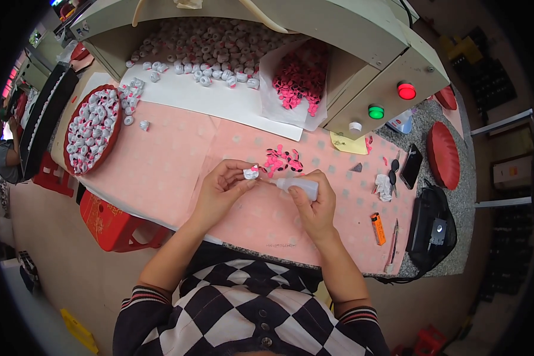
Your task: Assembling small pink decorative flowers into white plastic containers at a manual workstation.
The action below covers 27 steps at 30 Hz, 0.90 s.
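A checkered black-and-white top (243, 320) fills the near edge. Above it, the right hand (314, 204) is wrapped around a small white squeeze bottle (299, 187), nozzle aimed left at a small white-and-pink spool (251, 173) pinched in the left hand (222, 190) fingertips over the pink tablecloth (172, 160). Just beyond lie loose pink discs (282, 161).

The desk (178, 160) is covered by a matt pink cloth with a faint woven pattern. A translucent, smooth plastic bottle (299, 187) is held in the right hand (314, 207). A small white piece (251, 173) with a pink face, apparently plastic, is pinched in the left hand (222, 190). Glossy red plastic is seen on the round tray (114, 127).
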### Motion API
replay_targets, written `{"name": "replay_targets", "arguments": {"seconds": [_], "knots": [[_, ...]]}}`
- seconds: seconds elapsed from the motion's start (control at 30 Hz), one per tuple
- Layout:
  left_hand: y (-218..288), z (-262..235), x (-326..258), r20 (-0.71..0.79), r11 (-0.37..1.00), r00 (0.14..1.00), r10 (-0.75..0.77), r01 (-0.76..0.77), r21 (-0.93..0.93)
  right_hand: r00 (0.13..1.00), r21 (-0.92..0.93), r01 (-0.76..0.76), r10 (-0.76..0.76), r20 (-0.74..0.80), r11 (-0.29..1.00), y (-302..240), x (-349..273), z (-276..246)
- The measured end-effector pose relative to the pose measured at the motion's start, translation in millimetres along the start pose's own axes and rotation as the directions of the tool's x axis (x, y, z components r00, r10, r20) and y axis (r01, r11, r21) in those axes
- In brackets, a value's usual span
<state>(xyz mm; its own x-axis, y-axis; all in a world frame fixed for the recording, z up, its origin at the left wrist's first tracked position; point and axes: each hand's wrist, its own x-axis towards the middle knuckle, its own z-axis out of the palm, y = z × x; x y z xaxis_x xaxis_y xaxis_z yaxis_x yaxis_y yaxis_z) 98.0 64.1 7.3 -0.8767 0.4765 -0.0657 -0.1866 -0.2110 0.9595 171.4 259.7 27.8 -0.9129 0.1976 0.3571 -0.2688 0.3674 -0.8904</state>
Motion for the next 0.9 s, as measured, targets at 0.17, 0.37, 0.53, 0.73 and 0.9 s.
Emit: {"name": "replay_targets", "arguments": {"seconds": [0.17, 0.37, 0.53, 0.73, 0.9], "knots": [[-3, -3, 0, 0.0, 1.0, 1.0, 0.016, -0.016, 0.023, 0.962, 0.259, -0.253, 0.27, -0.033, 0.932, 6, 6, -8], [0, -7, -1, -0.021, 1.0, 1.0, -0.017, 0.017, -0.027, 0.914, 0.155, -0.393, 0.404, -0.044, 0.906, 7, 24, -32], [2, -5, 1, -0.012, 0.999, 1.0, -0.022, 0.021, -0.034, 0.973, -0.371, -0.202, 0.23, 0.032, 0.906, 22, 21, -32], [1, -7, -1, 0.013, 0.999, 1.0, -0.025, 0.026, -0.039, 0.956, -0.518, -0.187, 0.276, 0.099, 0.835, 1, 21, -22], [4, -6, -3, 0.035, 0.999, 0.999, -0.03, 0.031, -0.031, 0.914, 0.092, -0.394, 0.379, 0.148, 0.914, 3, 14, -12]]}}
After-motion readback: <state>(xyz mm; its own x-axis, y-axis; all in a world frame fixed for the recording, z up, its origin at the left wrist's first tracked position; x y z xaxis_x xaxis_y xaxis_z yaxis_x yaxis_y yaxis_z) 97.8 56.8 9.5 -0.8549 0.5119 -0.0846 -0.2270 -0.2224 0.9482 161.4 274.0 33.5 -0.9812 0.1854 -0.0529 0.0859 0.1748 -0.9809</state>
